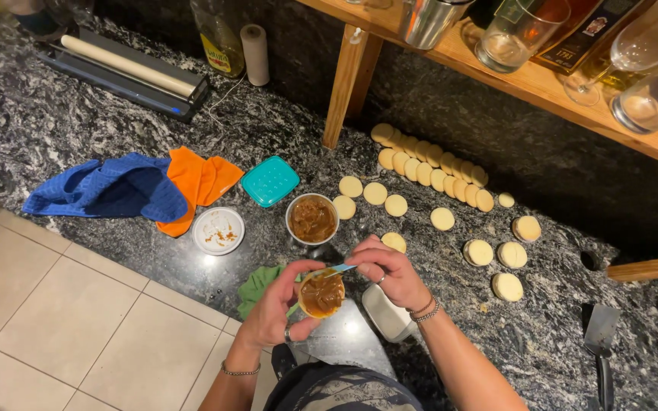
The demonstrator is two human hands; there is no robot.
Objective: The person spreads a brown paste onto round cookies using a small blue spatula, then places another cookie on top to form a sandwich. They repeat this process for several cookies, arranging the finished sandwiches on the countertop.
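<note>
Surface: dark speckled stone worktop [100,114], tiled floor below, wooden shelf [542,84] with glasses above.
Left hand [276,304]: fingers curled around a round cookie [321,295] topped with brown caramel spread, held over the worktop edge.
Right hand [390,270]: fingers pinched shut on a small knife [334,269], blade touching the spread.
Bowl of spread [311,219]: just beyond the hands.
Plain cookies [428,169]: rows and loose ones right of the bowl.
Also: teal lid [269,181], small white dish [218,230], blue cloth [108,186], orange cloth [199,181].
</note>
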